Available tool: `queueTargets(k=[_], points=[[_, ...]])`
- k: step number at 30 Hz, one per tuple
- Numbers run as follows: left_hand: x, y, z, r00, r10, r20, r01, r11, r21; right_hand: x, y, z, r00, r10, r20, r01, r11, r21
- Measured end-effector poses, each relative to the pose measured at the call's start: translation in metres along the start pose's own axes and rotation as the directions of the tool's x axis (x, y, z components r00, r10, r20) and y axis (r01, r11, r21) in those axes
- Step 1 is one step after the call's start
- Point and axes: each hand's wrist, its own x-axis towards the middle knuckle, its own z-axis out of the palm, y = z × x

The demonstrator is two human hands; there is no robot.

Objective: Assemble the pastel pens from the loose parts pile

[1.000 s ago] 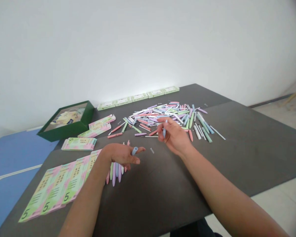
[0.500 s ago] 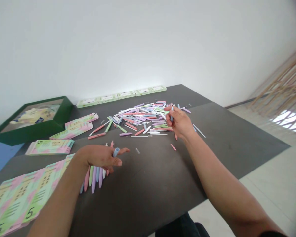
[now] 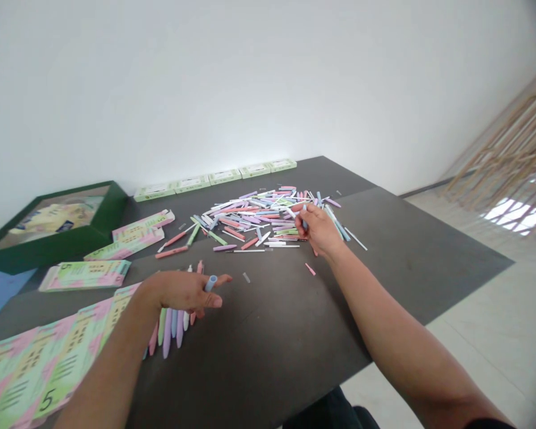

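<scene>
In my left hand (image 3: 189,292) is a light blue pen barrel (image 3: 211,282), its hollow end facing up and my index finger stretched past it. Beneath that hand lies a row of pastel pens (image 3: 173,330), partly hidden by the palm and wrist. My right hand (image 3: 319,226) is at the near right edge of a loose heap of pens and pen parts (image 3: 245,217). Its fingers are closed around a small blue pen part (image 3: 304,215). A short pink piece (image 3: 310,269) and a clear cap (image 3: 246,277) lie on the dark table between the hands.
Printed pink-and-green packets (image 3: 48,363) overlap at the left front, with more packets (image 3: 86,275) behind. A green box (image 3: 71,238) holding papers stands at the far left. Several flat boxes (image 3: 223,177) line the wall. The table's right edge (image 3: 446,223) borders the floor.
The view has shifted slightly. Both hands keep hold of their blue parts. My right hand has turned a little near the heap, and several pens beside it lie differently.
</scene>
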Motion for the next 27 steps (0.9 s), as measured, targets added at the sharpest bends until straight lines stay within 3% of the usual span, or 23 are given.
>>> queueTargets(k=[3, 5, 10, 13, 14, 16, 18, 19, 23, 27], points=[[0.002, -0.001, 0.001, 1.0, -0.008, 0.0, 0.008, 1.0, -0.009, 0.0, 0.005, 0.001, 1.0, -0.008, 0.017, 0.011, 0.974, -0.228], [0.002, -0.002, 0.001, 1.0, -0.003, 0.001, 0.003, 1.0, 0.001, -0.002, 0.007, 0.004, 0.999, 0.021, 0.039, -0.009, 0.957, -0.29], [0.001, 0.001, 0.0, 1.0, -0.029, 0.007, 0.029, 0.999, -0.015, -0.01, 0.011, 0.015, 0.962, 0.17, 0.212, -0.153, 0.984, -0.096], [0.0, 0.004, 0.0, 0.999, -0.047, 0.01, 0.048, 0.998, -0.035, -0.013, 0.011, 0.023, 0.967, 0.106, 0.231, -0.023, 0.941, -0.338], [0.001, 0.004, 0.0, 0.999, -0.049, 0.012, 0.05, 0.998, -0.041, -0.014, 0.01, 0.027, 0.973, 0.051, 0.227, 0.066, 0.876, -0.478], [0.001, 0.005, 0.0, 0.999, -0.051, 0.016, 0.052, 0.997, -0.059, -0.013, 0.007, 0.037, 0.958, -0.019, 0.285, 0.233, 0.632, -0.739], [0.002, 0.005, 0.001, 0.999, -0.046, 0.017, 0.047, 0.996, -0.076, -0.011, 0.005, 0.053, 0.928, 0.025, 0.371, 0.333, 0.389, -0.859], [0.002, 0.005, 0.001, 0.999, -0.043, 0.015, 0.044, 0.996, -0.08, -0.01, 0.004, 0.062, 0.914, 0.07, 0.4, 0.361, 0.311, -0.879], [0.0, 0.004, -0.001, 0.999, -0.043, 0.011, 0.043, 0.997, -0.063, -0.001, 0.007, 0.097, 0.862, 0.184, 0.472, 0.434, 0.213, -0.876], [-0.002, 0.003, -0.002, 0.999, -0.046, 0.013, 0.046, 0.997, -0.061, 0.007, 0.012, 0.118, 0.797, 0.322, 0.511, 0.488, 0.154, -0.859]])
